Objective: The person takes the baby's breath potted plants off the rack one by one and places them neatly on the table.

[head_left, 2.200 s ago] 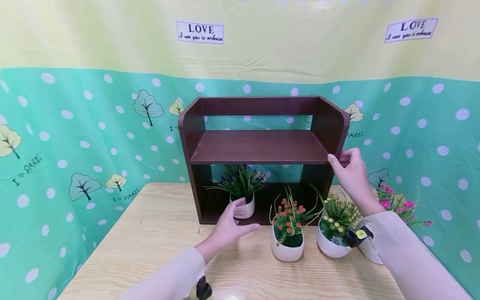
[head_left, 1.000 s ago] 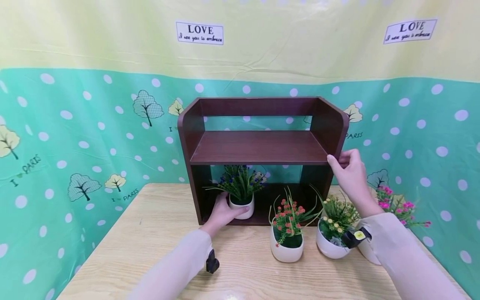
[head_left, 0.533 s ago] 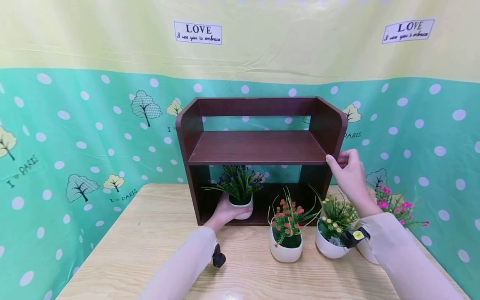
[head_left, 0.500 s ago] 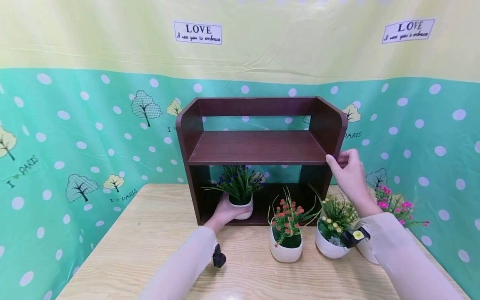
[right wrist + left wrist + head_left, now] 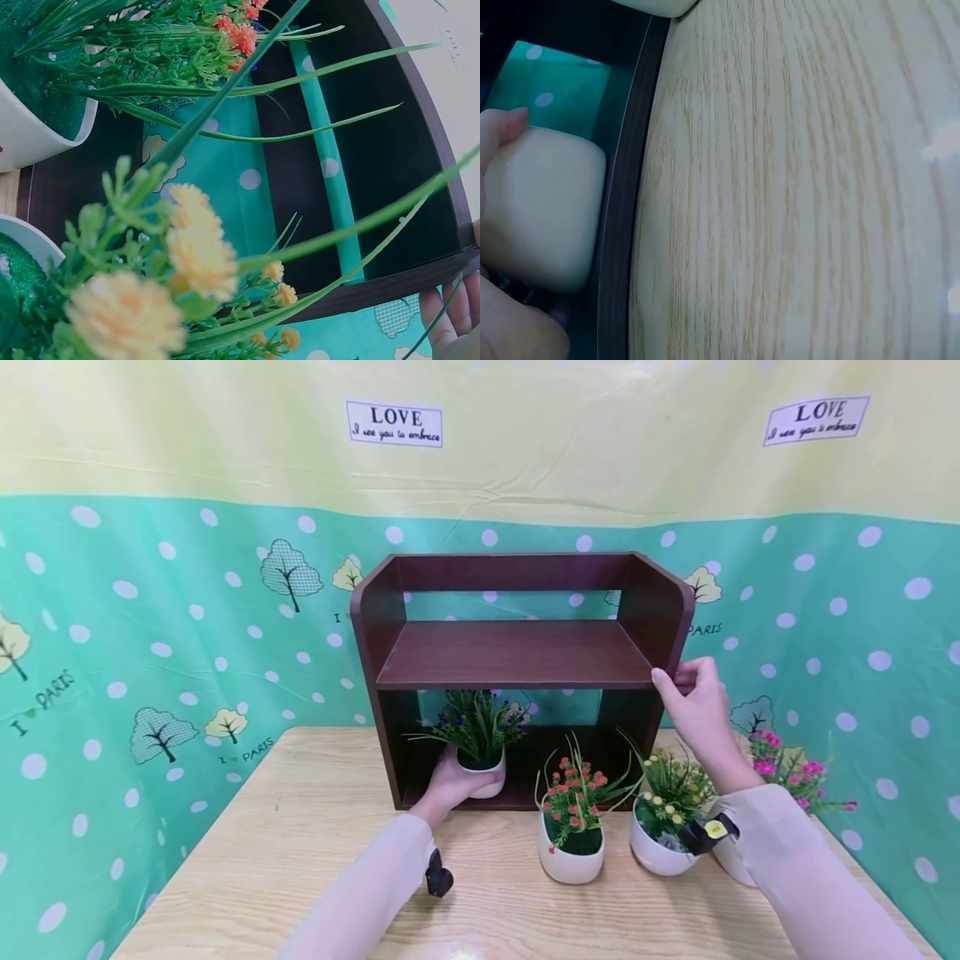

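In the head view, a dark brown two-tier shelf (image 5: 517, 653) stands at the back of the table. On its lower board sits a blue-flowered potted plant (image 5: 478, 727), its leaves reaching up to the middle board. My left hand (image 5: 446, 783) grips its white pot (image 5: 547, 206) from the left side, thumb across the front; the other fingers are partly hidden behind it. My right hand (image 5: 701, 708) holds the front edge of the shelf's right side panel (image 5: 671, 639), thumb in front. In the right wrist view, fingers (image 5: 441, 319) of that hand show at the panel.
A red-flowered potted plant (image 5: 572, 860) stands before the shelf. A yellow-flowered one (image 5: 663, 857) and a pink-flowered one (image 5: 798, 777) stand to its right, the latter partly behind my right sleeve. The wooden table (image 5: 300, 843) meets a patterned green curtain (image 5: 247, 643) behind.
My left hand has moved from in front of the blue-flowered plant to its left side and taken hold of its pot. My right hand stays on the shelf's side panel.
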A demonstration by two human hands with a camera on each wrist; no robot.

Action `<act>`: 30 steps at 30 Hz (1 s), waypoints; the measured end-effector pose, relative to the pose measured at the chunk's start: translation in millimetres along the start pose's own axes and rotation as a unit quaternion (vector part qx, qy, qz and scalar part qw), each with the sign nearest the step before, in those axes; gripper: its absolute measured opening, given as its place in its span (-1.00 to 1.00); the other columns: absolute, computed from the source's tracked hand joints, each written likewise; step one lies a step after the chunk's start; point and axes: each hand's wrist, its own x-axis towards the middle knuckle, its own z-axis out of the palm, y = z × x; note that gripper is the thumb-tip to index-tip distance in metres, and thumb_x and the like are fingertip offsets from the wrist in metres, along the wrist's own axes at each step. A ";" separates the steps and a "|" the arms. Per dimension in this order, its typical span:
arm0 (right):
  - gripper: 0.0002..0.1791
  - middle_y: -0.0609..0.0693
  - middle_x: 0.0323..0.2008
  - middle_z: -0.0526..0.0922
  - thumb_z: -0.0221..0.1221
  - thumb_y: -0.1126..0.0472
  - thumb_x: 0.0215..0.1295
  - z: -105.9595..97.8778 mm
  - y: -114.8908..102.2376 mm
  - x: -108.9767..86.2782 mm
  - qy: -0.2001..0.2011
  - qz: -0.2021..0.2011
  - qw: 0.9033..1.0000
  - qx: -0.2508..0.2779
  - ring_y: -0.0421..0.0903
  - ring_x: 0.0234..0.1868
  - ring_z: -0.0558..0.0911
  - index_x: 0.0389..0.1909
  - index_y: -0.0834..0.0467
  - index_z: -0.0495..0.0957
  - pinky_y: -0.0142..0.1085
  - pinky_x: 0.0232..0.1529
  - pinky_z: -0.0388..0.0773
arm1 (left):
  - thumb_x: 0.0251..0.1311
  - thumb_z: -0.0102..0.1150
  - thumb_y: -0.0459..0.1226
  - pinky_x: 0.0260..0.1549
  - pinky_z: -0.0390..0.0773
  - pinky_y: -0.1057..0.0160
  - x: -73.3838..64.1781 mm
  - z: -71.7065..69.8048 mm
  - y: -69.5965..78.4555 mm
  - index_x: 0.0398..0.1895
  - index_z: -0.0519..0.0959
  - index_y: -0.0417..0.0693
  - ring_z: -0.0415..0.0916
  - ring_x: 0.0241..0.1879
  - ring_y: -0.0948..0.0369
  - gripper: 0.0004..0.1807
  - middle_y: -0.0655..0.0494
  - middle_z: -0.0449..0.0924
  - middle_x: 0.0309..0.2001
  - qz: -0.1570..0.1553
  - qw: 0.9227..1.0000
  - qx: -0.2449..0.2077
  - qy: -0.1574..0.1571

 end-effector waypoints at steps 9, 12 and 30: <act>-0.45 0.20 -0.12 0.51 0.09 -0.07 0.48 0.5 -0.9 -0.2 -0.003 0.004 1.000 -0.002 -0.10 -0.18 0.48 0.11 0.34 0.27 -0.48 -0.27 0.45 | -0.20 0.65 -0.17 0.25 0.38 -0.01 -3.4 -4.0 2.4 0.37 0.30 -0.04 0.43 0.21 0.03 0.00 -0.02 0.51 0.18 -0.009 1.000 -0.020 -0.010; -0.45 0.21 -0.11 0.51 0.10 -0.06 0.48 -0.2 -0.6 -0.5 -0.003 0.005 1.000 0.001 -0.11 -0.19 0.47 0.11 0.35 0.27 -0.48 -0.27 0.44 | -0.20 0.65 -0.16 0.24 0.39 -0.01 -4.5 -5.4 3.0 0.39 0.28 -0.02 0.42 0.22 0.04 0.02 -0.01 0.50 0.20 -0.012 1.000 -0.022 -0.012; -0.45 0.20 -0.11 0.50 0.09 -0.06 0.49 -0.3 -1.1 -0.7 -0.003 0.005 1.000 0.003 -0.10 -0.19 0.47 0.12 0.35 0.26 -0.47 -0.27 0.45 | -0.18 0.64 -0.16 0.19 0.43 -0.02 -30.0 -18.5 19.2 0.36 0.31 -0.05 0.47 0.15 0.06 -0.03 0.00 0.53 0.16 -0.033 0.999 -0.026 -0.026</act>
